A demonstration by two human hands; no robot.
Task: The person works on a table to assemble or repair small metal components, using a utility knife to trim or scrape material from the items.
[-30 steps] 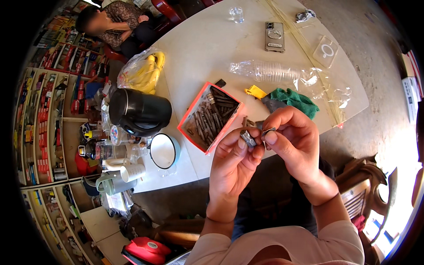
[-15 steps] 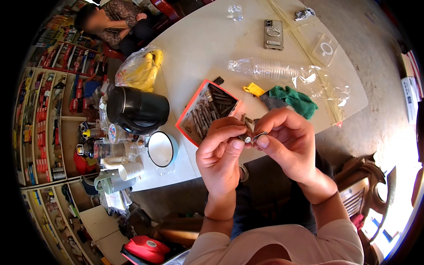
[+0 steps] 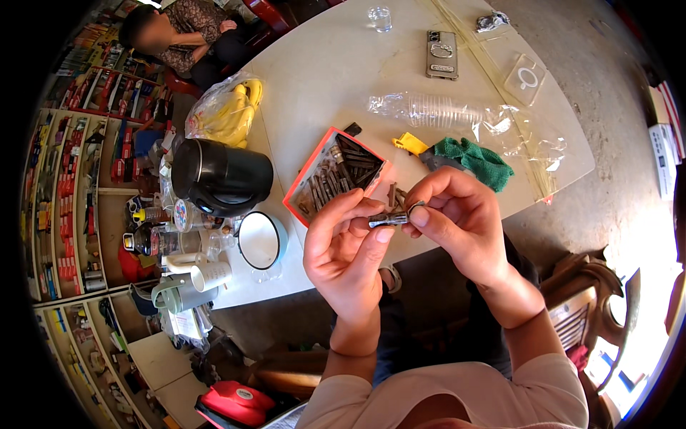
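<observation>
In front of my chest, over the table's near edge, a short shiny metal rod (image 3: 388,219) lies sideways between my hands. My left hand (image 3: 346,254) holds it between thumb and fingers. At its right end my right hand (image 3: 457,222) pinches with thumb and forefinger a small dark piece (image 3: 416,206), mostly hidden, whose kind I cannot make out. Just behind my hands stands an open box (image 3: 294,187) with a red-orange rim, full of similar slim metal pieces (image 3: 325,187). A few brownish pieces (image 3: 394,193) lie beside it, partly covered by my fingers.
Left of the box are a black kettle (image 3: 225,175), an enamel mug (image 3: 261,242), cups and bagged bananas (image 3: 236,118). Behind my right hand lie a green cloth (image 3: 475,163), a yellow-ended tool (image 3: 410,144), a plastic bottle (image 3: 436,111) and a phone (image 3: 442,56). A person (image 3: 193,43) sits far left.
The metal rod has turned from end-on to sideways. My left hand has shifted slightly left and its fingers have loosened. My right hand has moved a little left and up.
</observation>
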